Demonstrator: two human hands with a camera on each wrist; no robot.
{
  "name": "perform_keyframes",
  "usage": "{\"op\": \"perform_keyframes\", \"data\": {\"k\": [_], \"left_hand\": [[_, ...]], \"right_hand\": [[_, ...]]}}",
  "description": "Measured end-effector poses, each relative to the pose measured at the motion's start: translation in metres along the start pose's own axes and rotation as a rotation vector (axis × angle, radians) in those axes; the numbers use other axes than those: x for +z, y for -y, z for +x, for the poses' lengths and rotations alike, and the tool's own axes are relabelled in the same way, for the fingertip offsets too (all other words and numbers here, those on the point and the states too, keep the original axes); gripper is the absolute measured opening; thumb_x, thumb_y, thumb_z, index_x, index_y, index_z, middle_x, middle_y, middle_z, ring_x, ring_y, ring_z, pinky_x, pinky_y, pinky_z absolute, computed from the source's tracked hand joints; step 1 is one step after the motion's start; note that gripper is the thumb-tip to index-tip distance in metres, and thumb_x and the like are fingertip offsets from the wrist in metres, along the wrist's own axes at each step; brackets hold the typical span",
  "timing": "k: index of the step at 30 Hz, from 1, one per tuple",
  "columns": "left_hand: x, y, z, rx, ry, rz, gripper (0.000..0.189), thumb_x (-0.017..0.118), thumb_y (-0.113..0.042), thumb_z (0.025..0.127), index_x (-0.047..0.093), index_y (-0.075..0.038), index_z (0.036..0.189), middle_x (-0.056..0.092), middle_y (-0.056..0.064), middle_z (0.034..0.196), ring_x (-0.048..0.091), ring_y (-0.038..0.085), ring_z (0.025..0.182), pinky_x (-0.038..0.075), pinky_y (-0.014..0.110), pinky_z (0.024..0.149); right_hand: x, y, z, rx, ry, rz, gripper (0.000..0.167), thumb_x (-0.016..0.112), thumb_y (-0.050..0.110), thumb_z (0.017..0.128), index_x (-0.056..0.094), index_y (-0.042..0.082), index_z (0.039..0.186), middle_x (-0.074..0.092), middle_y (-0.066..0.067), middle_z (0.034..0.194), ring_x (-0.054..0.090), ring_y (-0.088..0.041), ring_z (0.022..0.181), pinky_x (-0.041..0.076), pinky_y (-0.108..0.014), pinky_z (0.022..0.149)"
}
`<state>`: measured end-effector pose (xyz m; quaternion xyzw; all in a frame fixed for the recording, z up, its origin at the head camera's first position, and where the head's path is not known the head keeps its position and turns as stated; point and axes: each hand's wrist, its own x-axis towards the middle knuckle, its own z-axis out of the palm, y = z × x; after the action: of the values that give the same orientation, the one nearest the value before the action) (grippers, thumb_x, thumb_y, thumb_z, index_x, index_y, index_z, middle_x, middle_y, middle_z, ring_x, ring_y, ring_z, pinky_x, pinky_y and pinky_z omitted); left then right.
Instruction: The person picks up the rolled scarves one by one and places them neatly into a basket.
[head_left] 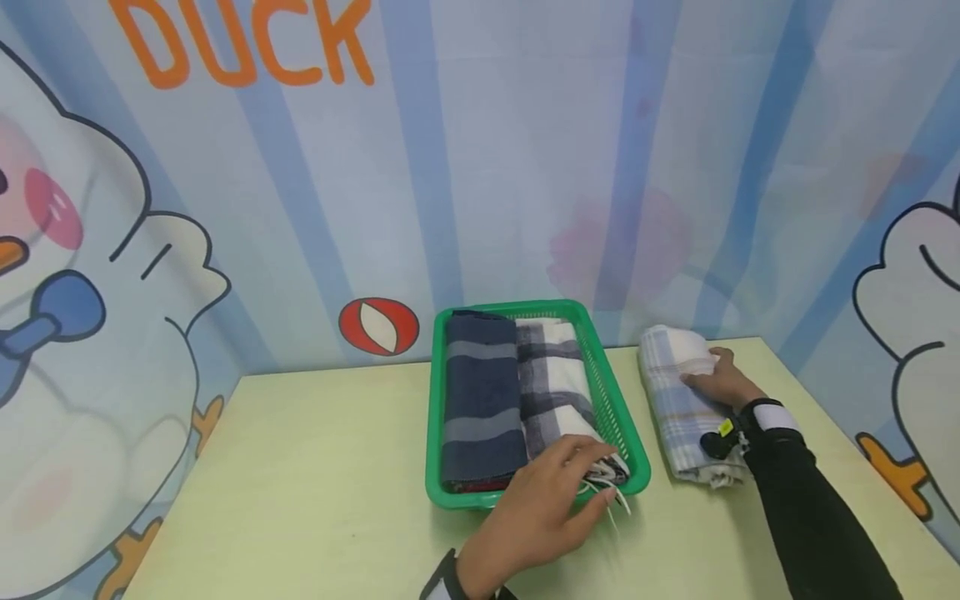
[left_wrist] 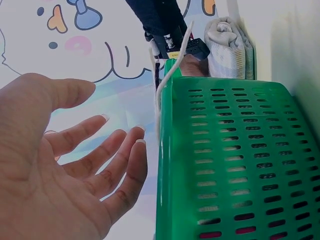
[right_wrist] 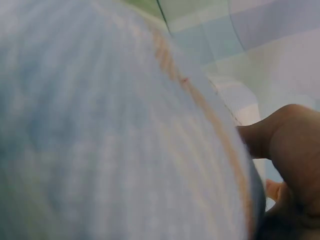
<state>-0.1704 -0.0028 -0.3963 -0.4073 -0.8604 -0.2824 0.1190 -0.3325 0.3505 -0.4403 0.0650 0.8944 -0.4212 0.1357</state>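
A folded light plaid scarf (head_left: 678, 408) with a fringed near end lies on the table, right of a green basket (head_left: 630, 425). My right hand (head_left: 723, 382) grips its right side, the thumb on top; the other fingers are partly hidden. In the right wrist view, the blurred scarf (right_wrist: 125, 125) fills most of the picture beside my thumb (right_wrist: 280, 137). Inside the basket, a folded navy striped scarf (head_left: 483, 392) lies left of a white and dark plaid scarf (head_left: 555, 367). My left hand (head_left: 543, 504), fingers spread and slightly bent, is over the basket's near edge, holding nothing.
Loose white strings (head_left: 618, 496) hang over the basket's near right corner. The pale yellow table (head_left: 322, 467) extends to the left of the basket. A wall covering with cartoon ducks and blue stripes (head_left: 495, 183) stands directly behind the table.
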Motion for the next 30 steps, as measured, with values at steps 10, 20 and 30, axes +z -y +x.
{"op": "perform_keyframes", "data": {"k": [10,20,30], "left_hand": [[-0.003,0.003,0.000,-0.001,-0.018,0.011,0.040,0.053,-0.035,0.103,0.050,-0.021,0.140,0.057,0.000,0.130,0.062,0.010,0.111,0.053,0.019,0.083],[0.000,0.006,-0.001,-0.031,-0.014,-0.006,0.039,0.050,-0.037,0.104,0.049,-0.023,0.141,0.056,-0.002,0.131,0.061,0.010,0.114,0.054,0.022,0.084],[-0.003,0.005,-0.001,-0.034,-0.012,-0.006,0.039,0.050,-0.037,0.105,0.050,-0.022,0.141,0.057,-0.001,0.130,0.062,0.011,0.110,0.053,0.019,0.080]], "right_hand": [[-0.001,-0.004,-0.002,-0.027,-0.026,0.122,0.097,0.051,0.033,0.101,-0.026,-0.001,0.151,-0.004,-0.049,0.151,0.033,-0.060,0.128,0.036,-0.064,0.104],[0.002,-0.011,-0.011,-0.053,-0.059,0.179,0.099,0.050,0.042,0.102,-0.028,0.007,0.153,0.006,-0.047,0.150,0.044,-0.056,0.121,0.047,-0.055,0.092],[0.007,-0.008,-0.016,-0.123,-0.079,0.235,0.096,0.052,0.043,0.102,-0.018,0.007,0.157,0.019,-0.042,0.149,0.058,-0.034,0.105,0.050,-0.039,0.082]]}}
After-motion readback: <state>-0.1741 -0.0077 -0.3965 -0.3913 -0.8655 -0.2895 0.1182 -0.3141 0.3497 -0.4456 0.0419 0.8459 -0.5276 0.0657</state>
